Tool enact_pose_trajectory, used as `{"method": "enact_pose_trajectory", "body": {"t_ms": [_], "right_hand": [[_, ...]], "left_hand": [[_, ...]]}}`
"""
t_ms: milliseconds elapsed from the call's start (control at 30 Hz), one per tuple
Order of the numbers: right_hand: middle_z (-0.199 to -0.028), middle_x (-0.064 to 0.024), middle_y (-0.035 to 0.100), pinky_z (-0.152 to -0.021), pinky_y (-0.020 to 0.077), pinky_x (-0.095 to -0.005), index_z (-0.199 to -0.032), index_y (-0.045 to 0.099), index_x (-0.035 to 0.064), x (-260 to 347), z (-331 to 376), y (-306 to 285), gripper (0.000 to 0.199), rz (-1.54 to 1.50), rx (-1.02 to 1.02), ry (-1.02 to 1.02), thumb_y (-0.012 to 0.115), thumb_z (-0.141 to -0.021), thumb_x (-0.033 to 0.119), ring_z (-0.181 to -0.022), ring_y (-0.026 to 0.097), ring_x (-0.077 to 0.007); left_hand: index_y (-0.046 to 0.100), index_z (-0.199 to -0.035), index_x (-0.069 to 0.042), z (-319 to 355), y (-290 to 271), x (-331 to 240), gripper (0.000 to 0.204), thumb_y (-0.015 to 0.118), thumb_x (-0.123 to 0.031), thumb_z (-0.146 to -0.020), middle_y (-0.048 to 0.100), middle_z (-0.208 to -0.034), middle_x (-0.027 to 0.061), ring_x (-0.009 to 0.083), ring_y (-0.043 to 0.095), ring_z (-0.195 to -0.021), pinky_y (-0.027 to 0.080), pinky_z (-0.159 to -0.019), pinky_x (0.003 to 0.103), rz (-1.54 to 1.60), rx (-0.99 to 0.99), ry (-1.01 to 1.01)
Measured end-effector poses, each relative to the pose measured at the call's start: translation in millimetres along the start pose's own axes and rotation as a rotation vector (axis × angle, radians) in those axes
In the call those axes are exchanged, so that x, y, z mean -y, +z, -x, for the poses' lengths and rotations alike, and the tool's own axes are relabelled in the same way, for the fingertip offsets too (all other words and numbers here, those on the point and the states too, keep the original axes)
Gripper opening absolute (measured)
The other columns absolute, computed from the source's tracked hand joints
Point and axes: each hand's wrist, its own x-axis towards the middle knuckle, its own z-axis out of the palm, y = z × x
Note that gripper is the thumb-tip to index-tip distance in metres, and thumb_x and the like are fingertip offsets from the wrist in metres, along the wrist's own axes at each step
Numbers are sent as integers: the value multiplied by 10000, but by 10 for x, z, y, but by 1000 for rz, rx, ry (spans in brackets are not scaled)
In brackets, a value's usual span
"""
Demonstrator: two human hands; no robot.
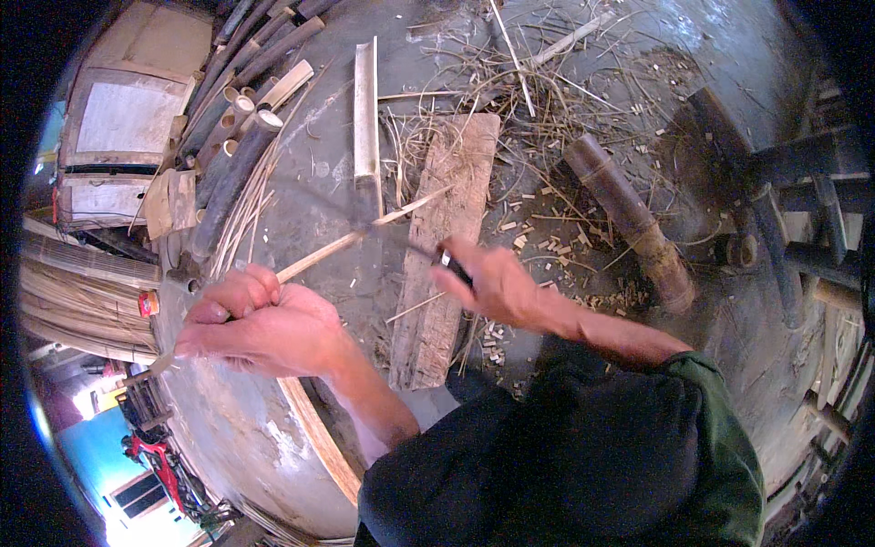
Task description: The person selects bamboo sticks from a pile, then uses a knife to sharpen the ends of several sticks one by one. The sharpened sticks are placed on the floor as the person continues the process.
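Observation:
A narrow, pale bamboo strip (319,257) is gripped in my left hand (264,325), its fingers closed round it. The strip slants up to the right, its far tip over a worn wooden plank (467,146). My right hand (506,287) is wrapped round the dark handle of a knife (453,264). Motion smears the blade, which points left and crosses the strip near its middle; whether the two touch I cannot tell. Below my left wrist, a wider split bamboo piece (319,433) runs down toward my lap.
A split bamboo length (365,118) lies beyond the strip. Bamboo poles (239,169) and thin strips lie at left. Tangled shavings (510,82) and small cut chips (556,239) litter the floor. A thick bamboo section (629,219) and a dark bamboo frame (802,201) are at right.

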Motion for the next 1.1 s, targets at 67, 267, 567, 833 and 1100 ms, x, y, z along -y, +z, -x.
{"method": "enact_pose_trajectory", "body": {"t_ms": [67, 267, 567, 833, 1100], "right_hand": [[-659, -229, 596, -573, 488, -467, -977, 527, 10, -58, 10, 15, 330, 62, -92, -132, 593, -918, 328, -641, 621, -431], [-726, -236, 621, -579, 494, -469, -1064, 536, 5, -923, 104, -86, 322, 245, -97, 310, 600, -915, 283, -673, 626, -443], [-686, -231, 595, -569, 494, -456, -1061, 532, 24, 13, -32, -29, 290, 10, -89, -13, 595, -921, 271, -655, 631, -422], [-682, -229, 587, -536, 470, -465, -1017, 526, 15, -266, -45, 33, 291, 77, -116, -95, 581, -931, 287, -618, 603, -427], [-620, -212, 565, -537, 459, -452, -989, 546, 10, -226, -95, 7, 323, 1, -171, -177, 573, -930, 327, -606, 609, -411]], "left_hand": [[297, -669, -152, 56, 24, 68, 497, 305, -501, -1022, 233, -561, -40, 85, 209, -496, 198, -466, 256, -1, 1, -27], [318, -676, -147, -18, 6, 72, 513, 332, -546, -999, 253, -570, -35, 91, 224, -499, 211, -472, 244, 249, 16, -170], [319, -671, -159, 71, 70, 74, 504, 347, -551, -987, 216, -581, -51, 80, 193, -507, 182, -475, 239, 231, 79, -87], [282, -646, -177, 63, 110, 110, 506, 413, -536, -977, 184, -596, -47, 99, 194, -523, 192, -501, 265, 160, 83, -33], [285, -663, -168, -22, 140, 153, 505, 361, -549, -986, 213, -585, -41, 79, 178, -498, 165, -468, 255, 117, 102, -32]]}}
